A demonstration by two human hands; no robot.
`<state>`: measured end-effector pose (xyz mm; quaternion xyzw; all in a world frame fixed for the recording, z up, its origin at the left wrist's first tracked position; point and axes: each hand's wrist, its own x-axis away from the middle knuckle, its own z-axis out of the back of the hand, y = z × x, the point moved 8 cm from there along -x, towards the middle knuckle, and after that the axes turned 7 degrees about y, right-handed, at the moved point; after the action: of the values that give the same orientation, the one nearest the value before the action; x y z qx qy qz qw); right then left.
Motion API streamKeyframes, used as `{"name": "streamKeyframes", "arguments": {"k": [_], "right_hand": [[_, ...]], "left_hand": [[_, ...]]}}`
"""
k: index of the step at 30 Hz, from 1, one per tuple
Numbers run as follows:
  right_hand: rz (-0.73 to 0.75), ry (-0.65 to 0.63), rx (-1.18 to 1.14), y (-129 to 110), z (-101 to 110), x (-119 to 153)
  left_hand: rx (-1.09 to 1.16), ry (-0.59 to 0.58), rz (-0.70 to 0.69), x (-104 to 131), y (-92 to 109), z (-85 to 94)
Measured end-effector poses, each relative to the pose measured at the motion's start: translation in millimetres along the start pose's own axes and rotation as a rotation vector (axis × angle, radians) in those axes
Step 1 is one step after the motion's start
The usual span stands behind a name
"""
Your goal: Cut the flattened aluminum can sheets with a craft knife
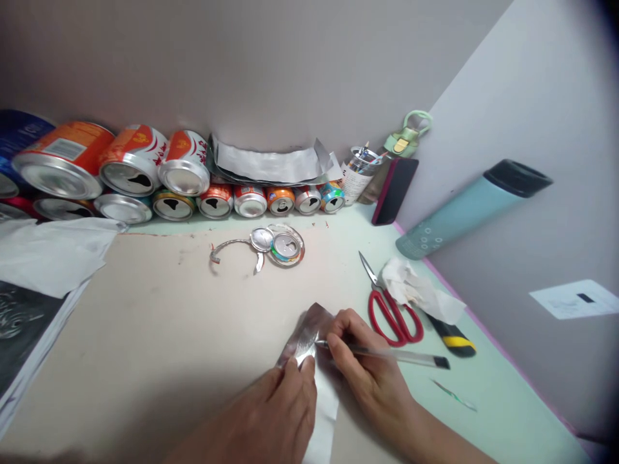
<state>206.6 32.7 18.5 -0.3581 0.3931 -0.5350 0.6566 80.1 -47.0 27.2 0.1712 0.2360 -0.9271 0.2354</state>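
Note:
A strip of silvery sheet metal lies on the beige board near the bottom centre, its upper end darker. My left hand presses on the strip with its fingertips, the fingers together and flat against the metal. In my right hand is a clear pen with a black end cap, gripped between thumb and fingers. The pen's tip touches the metal just above the left fingertips. Part of the strip is hidden under both hands.
Red-handled scissors, crumpled tissue and a black-yellow tool lie at the right. Cut can ends sit mid-board. Stacked cans line the wall, with metal sheets on top. A blue tumbler stands right.

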Motion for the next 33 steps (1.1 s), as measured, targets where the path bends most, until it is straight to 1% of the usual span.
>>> {"name": "streamKeyframes", "arguments": {"k": [3, 6, 9, 11, 13, 16, 18, 20, 26, 29, 33], "right_hand": [[0.031, -0.013, 0.019, -3, -1, 1], [0.074, -0.025, 0.048, -8, -2, 1], [0.087, -0.024, 0.055, -11, -2, 1], [0.063, -0.019, 0.027, -9, 0, 1], [0.003, -0.004, -0.034, -3, 3, 0], [-0.095, 0.063, -0.128, 8, 12, -4], [-0.123, 0.098, -0.151, 12, 16, -5], [-0.116, 0.105, -0.149, 13, 16, -5], [-0.017, 0.093, -0.077, 5, 9, 0], [-0.027, 0.083, -0.049, 5, 7, -1], [-0.038, 0.067, -0.054, 6, 7, -2]], "left_hand": [[0.003, 0.016, -0.004, -1, 1, 0.6], [0.033, 0.048, 0.031, -1, -1, 2.2], [0.038, 0.048, 0.032, 0, 0, 2.2], [0.030, 0.035, 0.020, 0, 1, 1.8], [0.015, 0.021, 0.013, 1, 1, 1.2], [-0.017, 0.016, 0.010, 1, 0, -0.4], [-0.039, 0.023, 0.004, 1, 0, -1.7], [-0.047, 0.020, 0.003, 1, 0, -3.8], [-0.038, -0.005, -0.007, 2, 1, -6.5], [-0.030, -0.019, -0.012, 3, 2, -6.6], [-0.010, -0.001, 0.016, 2, 0, -4.7]]}}
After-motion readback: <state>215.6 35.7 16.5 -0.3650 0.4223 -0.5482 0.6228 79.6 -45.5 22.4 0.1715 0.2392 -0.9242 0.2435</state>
